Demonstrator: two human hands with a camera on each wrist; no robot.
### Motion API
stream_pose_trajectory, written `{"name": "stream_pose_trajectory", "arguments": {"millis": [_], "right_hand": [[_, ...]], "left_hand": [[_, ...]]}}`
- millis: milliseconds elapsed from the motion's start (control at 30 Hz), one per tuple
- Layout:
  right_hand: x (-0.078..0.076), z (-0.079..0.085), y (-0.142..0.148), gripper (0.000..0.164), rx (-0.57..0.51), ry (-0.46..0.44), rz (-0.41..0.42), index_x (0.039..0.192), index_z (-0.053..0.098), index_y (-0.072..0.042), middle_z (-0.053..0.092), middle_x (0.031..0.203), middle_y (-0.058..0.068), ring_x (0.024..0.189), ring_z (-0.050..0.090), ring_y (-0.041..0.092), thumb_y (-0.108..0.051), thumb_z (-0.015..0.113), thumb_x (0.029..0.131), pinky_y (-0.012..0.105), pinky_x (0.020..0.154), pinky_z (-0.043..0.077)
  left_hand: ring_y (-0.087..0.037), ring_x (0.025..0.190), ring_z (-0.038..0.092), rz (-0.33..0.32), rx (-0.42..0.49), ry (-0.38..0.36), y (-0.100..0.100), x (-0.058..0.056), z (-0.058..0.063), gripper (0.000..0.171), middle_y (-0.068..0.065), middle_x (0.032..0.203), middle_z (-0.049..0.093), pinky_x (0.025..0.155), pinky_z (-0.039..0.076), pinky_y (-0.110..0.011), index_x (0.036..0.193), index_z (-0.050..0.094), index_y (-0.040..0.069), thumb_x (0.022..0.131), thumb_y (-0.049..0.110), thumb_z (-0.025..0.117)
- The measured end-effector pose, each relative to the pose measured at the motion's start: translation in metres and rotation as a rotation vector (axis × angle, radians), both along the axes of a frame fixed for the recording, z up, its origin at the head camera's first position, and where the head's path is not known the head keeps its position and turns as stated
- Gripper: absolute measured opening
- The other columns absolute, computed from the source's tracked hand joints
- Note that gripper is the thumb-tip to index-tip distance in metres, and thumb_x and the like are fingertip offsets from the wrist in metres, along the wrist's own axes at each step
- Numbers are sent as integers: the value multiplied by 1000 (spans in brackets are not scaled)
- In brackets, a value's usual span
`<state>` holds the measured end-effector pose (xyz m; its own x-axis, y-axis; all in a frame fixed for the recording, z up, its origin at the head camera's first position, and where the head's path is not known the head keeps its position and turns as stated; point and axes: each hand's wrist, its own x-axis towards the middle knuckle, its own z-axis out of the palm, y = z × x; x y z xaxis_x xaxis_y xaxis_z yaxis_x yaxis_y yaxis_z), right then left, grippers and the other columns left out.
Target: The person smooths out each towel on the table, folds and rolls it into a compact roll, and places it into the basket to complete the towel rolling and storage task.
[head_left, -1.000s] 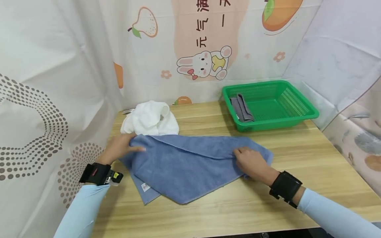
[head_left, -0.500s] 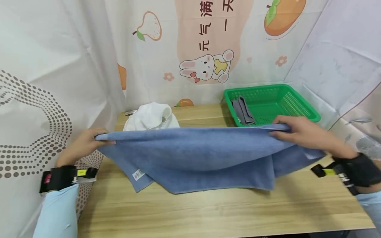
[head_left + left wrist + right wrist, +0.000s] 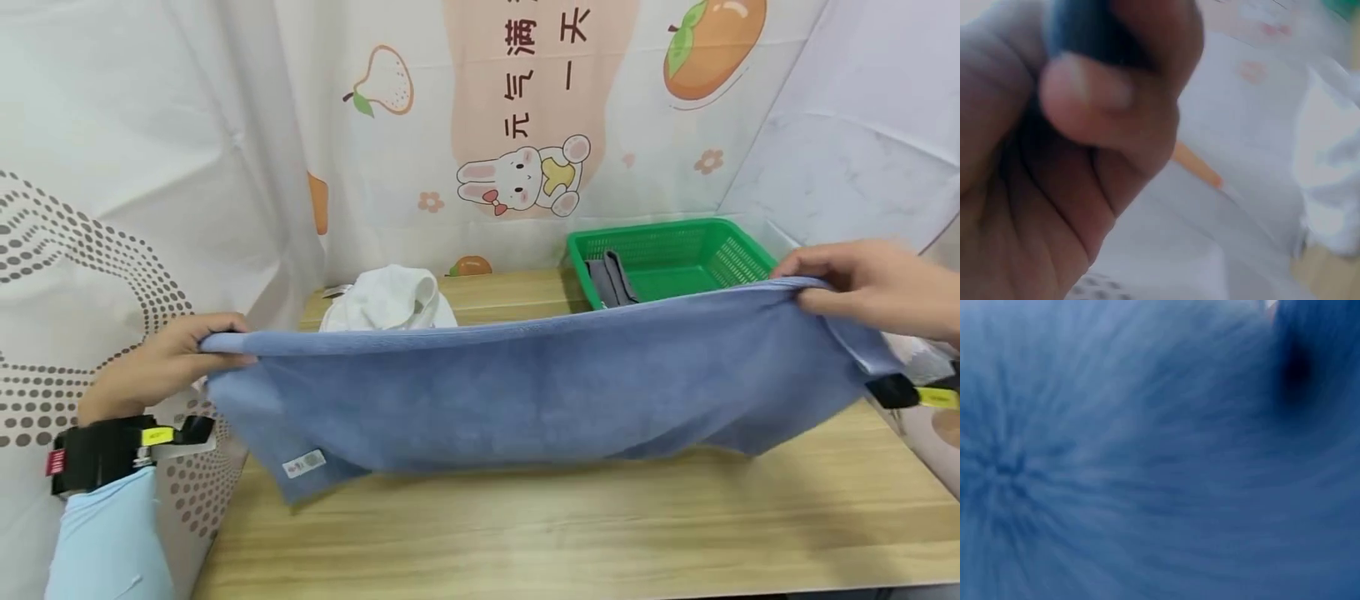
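A blue towel (image 3: 525, 392) is stretched wide between my two hands, its upper edge taut and its lower part hanging over the table. My left hand (image 3: 168, 358) pinches the upper left corner; in the left wrist view its fingers (image 3: 1110, 119) curl around the dark cloth. On the right, my right hand (image 3: 877, 287) grips the upper edge, higher than the left one. A white label (image 3: 303, 463) shows near the towel's lower left corner. Blurred blue cloth (image 3: 1147, 487) fills the right wrist view and hides the right hand there.
Behind the towel, a crumpled white towel (image 3: 386, 300) lies at the back left of the wooden table (image 3: 525, 533). At the back right stands a green basket (image 3: 675, 229) with a folded grey cloth (image 3: 611, 279) inside. Printed curtains (image 3: 360, 167) enclose the back and sides.
Both hands have lifted the blue towel and drawn it apart, the left moving left and the right moving right and up. It lay bunched on the table one second ago.
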<state>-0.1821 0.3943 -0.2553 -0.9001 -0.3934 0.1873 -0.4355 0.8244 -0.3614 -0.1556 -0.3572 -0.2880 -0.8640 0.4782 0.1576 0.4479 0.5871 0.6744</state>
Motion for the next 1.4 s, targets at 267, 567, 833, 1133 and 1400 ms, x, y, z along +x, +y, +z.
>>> {"name": "stream_pose_trajectory", "arguments": {"millis": [267, 567, 833, 1133, 1400], "right_hand": [[-68, -83, -20, 31, 217, 231, 80, 97, 72, -7, 68, 82, 4, 61, 49, 16, 15, 60, 79, 37, 57, 42], [-48, -123, -3, 30, -2, 318, 89, 93, 75, -15, 71, 84, 1, 52, 34, 0, 13, 68, 83, 24, 51, 30], [-4, -158, 21, 52, -75, 125, 299, 90, 69, -30, 72, 100, -10, 93, 62, -1, 18, 78, 72, 15, 69, 46], [-4, -201, 40, 25, -116, -323, 143, 123, 64, 5, 66, 115, 22, 101, 67, 23, 0, 63, 99, 36, 76, 57], [-10, -216, 27, 75, -198, -550, -227, 137, 43, 21, 50, 125, 46, 117, 52, 57, -37, 71, 98, 60, 90, 50]], "left_hand": [[-27, 84, 52, 171, -58, -216, 29, -56, -70, 30, -15, 97, 47, 71, 47, -36, 114, 43, 2, 107, 27, 58], [-16, 72, 46, 136, 85, -51, 10, -58, -115, 15, -8, 86, 48, 62, 42, -28, 100, 52, 1, 98, -2, 66], [-13, 89, 64, -256, 27, -361, -30, -35, -121, 30, -5, 99, 72, 76, 55, -30, 95, 68, 9, 83, -18, 64], [-36, 97, 65, -202, -36, -594, -13, -34, -146, 35, -30, 118, 62, 80, 58, -40, 133, 56, -11, 103, 8, 60], [-36, 97, 61, 99, -352, -231, 27, -44, -170, 55, -22, 110, 64, 81, 52, -48, 122, 63, -3, 84, 30, 87]]}}
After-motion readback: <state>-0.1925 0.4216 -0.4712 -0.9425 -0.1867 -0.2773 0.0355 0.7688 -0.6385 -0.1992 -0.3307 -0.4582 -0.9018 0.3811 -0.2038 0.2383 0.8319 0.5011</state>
